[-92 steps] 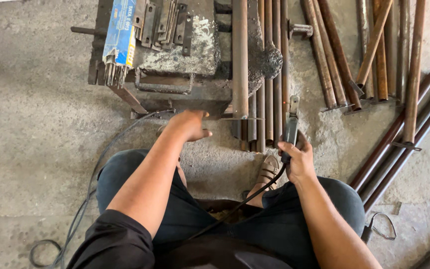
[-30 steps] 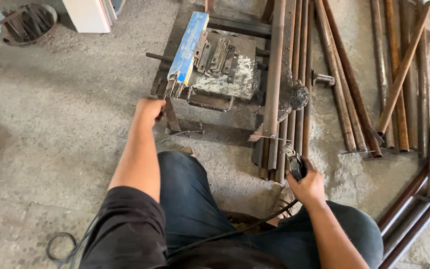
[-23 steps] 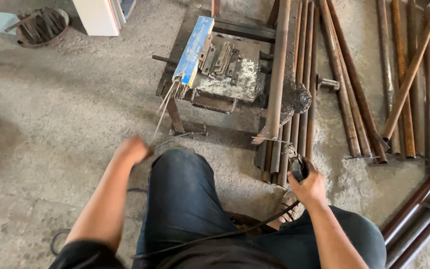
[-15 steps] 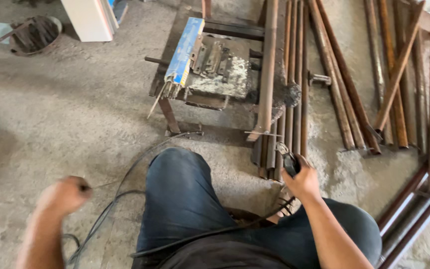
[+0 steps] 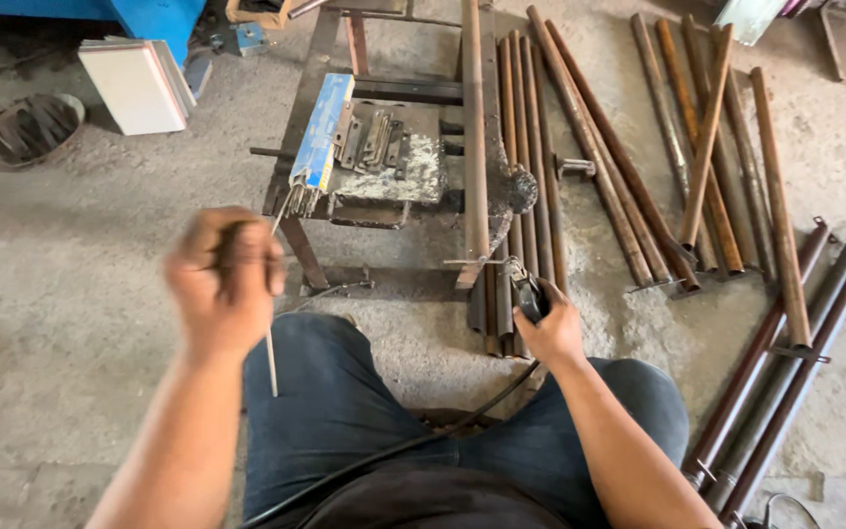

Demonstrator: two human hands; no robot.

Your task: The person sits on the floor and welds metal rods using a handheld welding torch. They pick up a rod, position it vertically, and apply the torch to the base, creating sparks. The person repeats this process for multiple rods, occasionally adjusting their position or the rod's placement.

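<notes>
Hands first: we see the left hand (image 5: 225, 282) raised and blurred at about nine o'clock from the picture's centre, closed in a fist around a thin welding rod (image 5: 271, 338). The rod runs down out of the fist, its lower end hanging in front of the left thigh in dark blue jeans (image 5: 335, 411). Its upper end pokes out of the fist towards one o'clock.

The right hand (image 5: 552, 331) sits at about five o'clock from centre, wrapped tightly round the dark handle of an electrode holder (image 5: 529, 296). The holder's metal head points to eleven o'clock and lies right at the near ends of a bundle of rusty pipes (image 5: 521, 196). A black cable (image 5: 423, 441) leaves the hand and curves across the lap towards seven o'clock.

At twelve o'clock from the hands we see a low steel-frame stand (image 5: 310, 118), rusty and spattered. On it lies a blue box of rods (image 5: 323, 132), open at its near end with grey rod tips showing, just above the left hand. Beside the box, at its three o'clock, lie some small metal brackets (image 5: 374, 137).

More rusty pipes (image 5: 717, 157) lie spread on the concrete floor (image 5: 70, 323) at two o'clock, and darker ones (image 5: 785, 362) at four o'clock. A white slab (image 5: 134, 86) and a round basket of scrap (image 5: 26, 127) sit at ten o'clock.
</notes>
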